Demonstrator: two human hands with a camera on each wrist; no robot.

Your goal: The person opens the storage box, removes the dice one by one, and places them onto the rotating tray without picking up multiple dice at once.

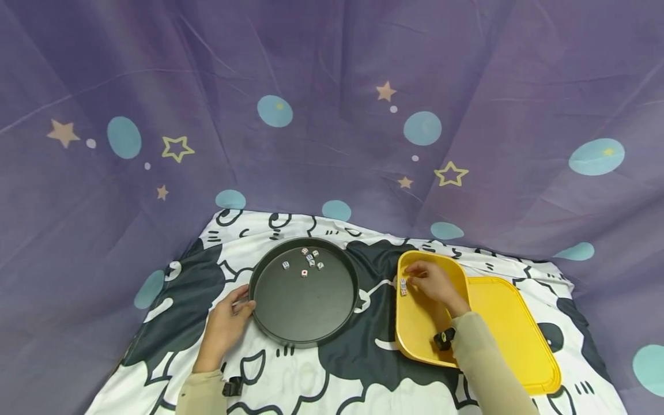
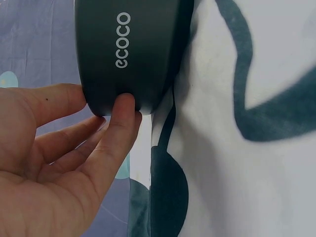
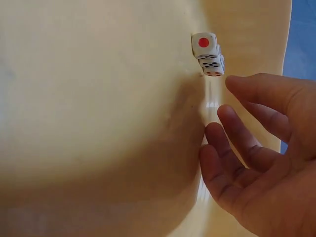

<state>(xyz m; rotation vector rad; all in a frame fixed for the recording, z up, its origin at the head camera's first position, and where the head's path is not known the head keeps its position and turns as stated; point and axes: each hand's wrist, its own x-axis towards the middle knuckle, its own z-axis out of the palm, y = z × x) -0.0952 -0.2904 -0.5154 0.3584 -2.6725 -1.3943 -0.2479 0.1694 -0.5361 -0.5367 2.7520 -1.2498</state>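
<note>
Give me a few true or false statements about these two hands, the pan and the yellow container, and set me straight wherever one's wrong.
1. The left hand grips the round black pan. True.
2. The right hand is inside the yellow container. True.
3. The right hand grips something. False: it holds nothing, with clustered dice near its fingers.
4. The pan is empty. False: scattered dice lie in it.
5. In the head view, a flat yellow tray lies right of the container. True.
6. The pan's outer side is plain. False: it reads "ecoco".

Pale lettering on the outer wall of the dark pan (image 1: pixel 303 305) reads "ecoco". One red pip shows on a die (image 1: pixel 304 274) inside it and another die (image 3: pixel 203 44) in the yellow tub (image 1: pixel 422 328) to its right.
</note>
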